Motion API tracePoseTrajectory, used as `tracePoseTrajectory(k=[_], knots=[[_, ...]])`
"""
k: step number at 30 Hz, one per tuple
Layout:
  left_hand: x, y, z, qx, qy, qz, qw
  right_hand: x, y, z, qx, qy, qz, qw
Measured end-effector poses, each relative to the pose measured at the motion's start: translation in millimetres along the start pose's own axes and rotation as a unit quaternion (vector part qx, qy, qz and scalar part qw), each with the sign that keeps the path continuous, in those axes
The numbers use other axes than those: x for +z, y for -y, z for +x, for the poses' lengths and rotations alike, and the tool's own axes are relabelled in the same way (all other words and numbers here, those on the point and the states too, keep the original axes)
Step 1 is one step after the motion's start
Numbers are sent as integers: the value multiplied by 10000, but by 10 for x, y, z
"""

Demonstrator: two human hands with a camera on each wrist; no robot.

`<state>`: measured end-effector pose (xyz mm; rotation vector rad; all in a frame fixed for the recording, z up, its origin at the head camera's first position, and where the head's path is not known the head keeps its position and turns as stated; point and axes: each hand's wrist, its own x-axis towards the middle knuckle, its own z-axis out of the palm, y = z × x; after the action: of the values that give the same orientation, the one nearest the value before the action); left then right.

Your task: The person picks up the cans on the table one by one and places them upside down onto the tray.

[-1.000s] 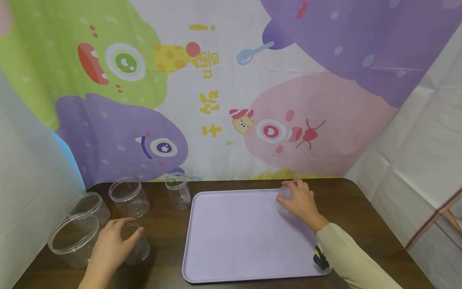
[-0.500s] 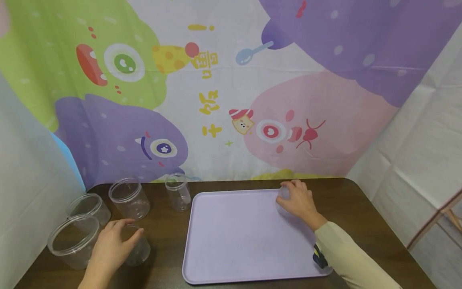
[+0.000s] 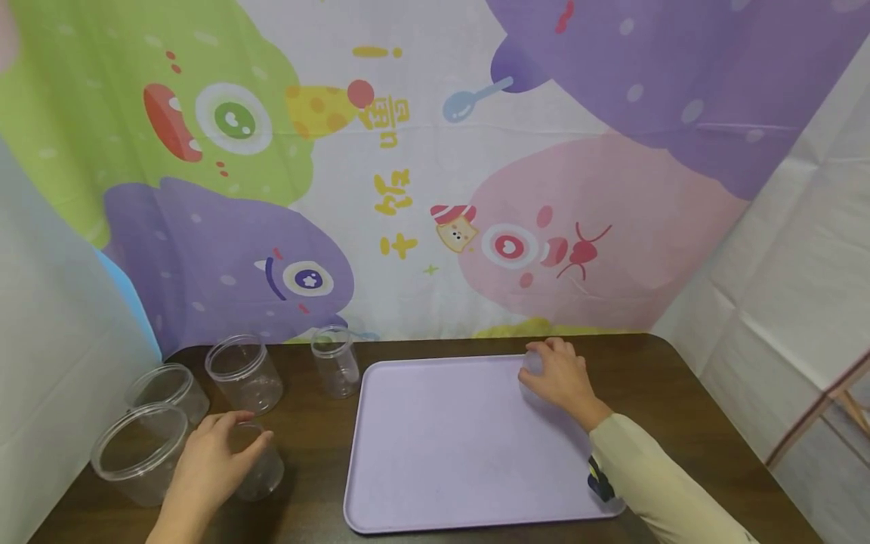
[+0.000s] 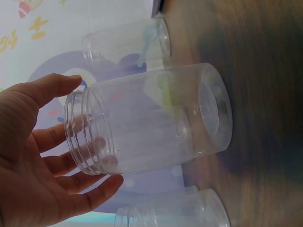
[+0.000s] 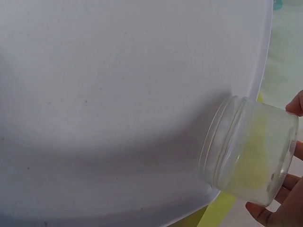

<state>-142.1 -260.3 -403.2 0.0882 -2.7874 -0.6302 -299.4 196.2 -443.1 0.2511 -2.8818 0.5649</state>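
My left hand (image 3: 211,465) curls its thumb and fingers round the threaded mouth of a clear plastic jar (image 4: 151,123), which stands upright on the table at the left. At the far right corner of a pale purple tray (image 3: 469,446), my right hand (image 3: 560,378) holds a second clear jar (image 5: 255,151) by its base. That jar is upside down, its threaded rim toward the tray; most of it is hidden behind the hand in the head view. Nothing shows inside either jar.
Several more clear jars stand on the dark wood table: a wide one (image 3: 139,483) by my left wrist, a low one (image 3: 166,389) behind it, a larger one (image 3: 245,374), and a narrow one (image 3: 336,366) beside the tray. A cartoon cloth (image 3: 421,302) hangs along the back edge.
My right hand and its jar have shifted very slightly left, with the sleeve. The left hand and the other jars keep their places.
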Motion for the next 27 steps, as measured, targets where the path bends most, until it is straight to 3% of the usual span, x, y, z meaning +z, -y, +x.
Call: tracePoseTrajectory(k=[9,20,27], knots=[[-4,15,4,-44,39,-61,10000,-5,2,5,33,88,-40,9999],[-26,15,12,5,-307,-141,9994,-52,-4,1,40,64,-18,10000],[-79,-25,-1,-145,-207,-241,9994,-61,-12,-23,-41,-57,33,10000]])
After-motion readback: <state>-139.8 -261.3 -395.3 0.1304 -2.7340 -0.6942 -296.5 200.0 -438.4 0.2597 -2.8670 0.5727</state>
